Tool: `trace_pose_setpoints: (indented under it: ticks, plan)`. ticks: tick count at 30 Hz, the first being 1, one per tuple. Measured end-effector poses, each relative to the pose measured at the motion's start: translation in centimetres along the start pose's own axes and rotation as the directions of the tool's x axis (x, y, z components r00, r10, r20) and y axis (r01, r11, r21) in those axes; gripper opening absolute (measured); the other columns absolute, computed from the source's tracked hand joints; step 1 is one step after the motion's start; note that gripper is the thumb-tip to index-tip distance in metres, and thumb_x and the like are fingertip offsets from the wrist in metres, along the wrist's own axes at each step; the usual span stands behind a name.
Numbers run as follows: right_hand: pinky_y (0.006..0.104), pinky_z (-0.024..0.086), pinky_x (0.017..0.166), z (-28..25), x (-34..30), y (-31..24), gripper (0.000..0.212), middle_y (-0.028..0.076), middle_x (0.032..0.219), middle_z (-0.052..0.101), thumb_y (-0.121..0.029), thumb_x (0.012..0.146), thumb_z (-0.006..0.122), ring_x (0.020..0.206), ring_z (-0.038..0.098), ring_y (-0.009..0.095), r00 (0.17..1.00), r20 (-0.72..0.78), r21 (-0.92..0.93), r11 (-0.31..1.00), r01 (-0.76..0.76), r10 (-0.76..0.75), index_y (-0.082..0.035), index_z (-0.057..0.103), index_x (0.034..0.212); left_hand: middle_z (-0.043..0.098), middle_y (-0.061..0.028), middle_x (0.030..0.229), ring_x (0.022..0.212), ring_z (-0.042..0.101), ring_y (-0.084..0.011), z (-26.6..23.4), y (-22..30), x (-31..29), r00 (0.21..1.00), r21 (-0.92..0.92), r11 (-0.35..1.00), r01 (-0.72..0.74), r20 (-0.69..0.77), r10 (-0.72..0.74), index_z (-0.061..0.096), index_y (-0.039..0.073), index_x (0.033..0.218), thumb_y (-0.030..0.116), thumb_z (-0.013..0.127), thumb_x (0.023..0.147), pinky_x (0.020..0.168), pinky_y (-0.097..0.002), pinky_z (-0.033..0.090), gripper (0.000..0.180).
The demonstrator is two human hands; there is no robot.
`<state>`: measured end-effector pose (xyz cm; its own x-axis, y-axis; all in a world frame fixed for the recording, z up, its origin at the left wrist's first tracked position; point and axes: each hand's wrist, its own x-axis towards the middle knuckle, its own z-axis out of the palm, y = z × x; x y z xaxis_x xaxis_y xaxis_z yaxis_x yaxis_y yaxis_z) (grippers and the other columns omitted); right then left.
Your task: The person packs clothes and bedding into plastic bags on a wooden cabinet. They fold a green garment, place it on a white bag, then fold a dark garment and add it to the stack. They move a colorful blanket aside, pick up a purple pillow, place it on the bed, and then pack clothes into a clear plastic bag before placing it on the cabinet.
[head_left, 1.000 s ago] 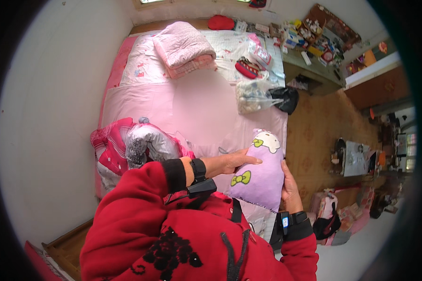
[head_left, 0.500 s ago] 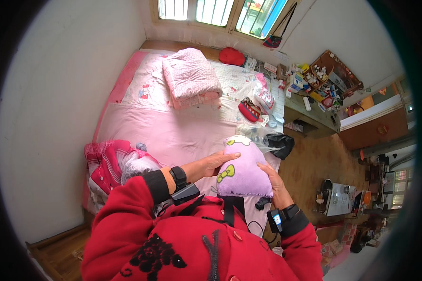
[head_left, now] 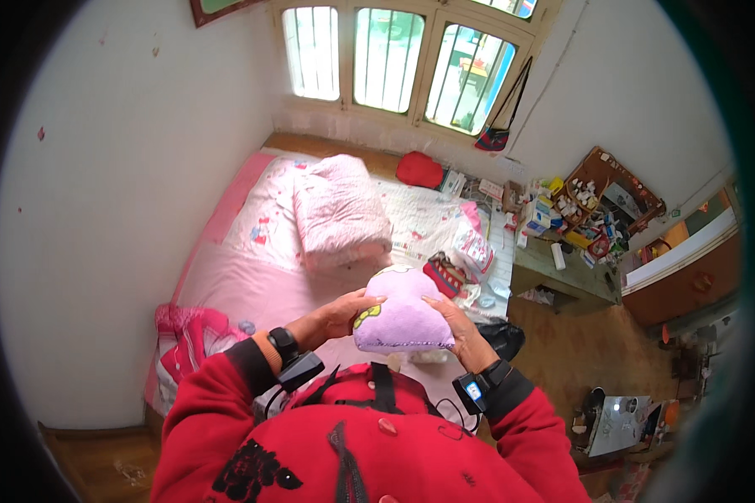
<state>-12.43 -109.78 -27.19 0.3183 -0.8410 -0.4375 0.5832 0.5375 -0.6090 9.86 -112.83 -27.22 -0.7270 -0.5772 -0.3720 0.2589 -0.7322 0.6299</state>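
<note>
A small purple plush cushion [head_left: 407,314] with a yellow-green bow is held up in front of my chest, over the near part of the bed [head_left: 214,281]. My left hand [head_left: 337,317] grips its left side, thumb lying across the front. On the opposite side my right hand [head_left: 464,337] clasps it, also with the thumb on the front. Both hands are closed on the cushion, and the fingers behind it are hidden. Beyond it, a folded pink quilt [head_left: 341,214] rests on the pink and white bedding.
A crumpled pink-red blanket [head_left: 191,335] lies at the bed's near left. Along the right side are a red striped knitted item [head_left: 446,272] and a black plastic bag [head_left: 505,340]. A red cushion [head_left: 419,169] sits below the window. A cluttered desk [head_left: 554,267] stands right.
My view has tilted up, showing more window and wall. Both hands have shifted left with the cushion, which is now tipped so less of its printed front shows.
</note>
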Motion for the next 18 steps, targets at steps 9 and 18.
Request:
trace_pose_setpoints:
  ticks: [9,18]
  plan:
    - [0.0409,0.046,0.087,-0.6,3.3,-7.2,0.05,0.01,0.115,0.054,-0.034,0.086,0.053,0.101,0.055,0.022,0.976,-0.002,0.045,0.975,-0.217,0.217,-0.005,0.041,0.124,0.058,-0.0097,0.104,0.087,0.06,-0.016,-2.0,4.7,6.7,0.99,0.001,1.0,0.027,-0.141,-0.027,0.045,0.001,0.118,0.014,0.055,0.084,0.078,-0.0303,0.05,0.038]
    - [0.0482,0.043,0.089,-2.6,10.5,-9.0,0.052,0.012,0.117,0.052,-0.042,0.087,0.047,0.102,0.055,0.027,0.931,0.113,0.144,0.922,-0.36,0.346,-0.007,0.041,0.125,0.06,-0.0106,0.102,0.087,0.061,-0.0177,-5.1,9.0,10.1,0.973,-0.092,0.989,0.116,-0.187,-0.132,0.049,-0.001,0.114,0.015,0.054,0.084,0.078,-0.0335,0.05,0.034]
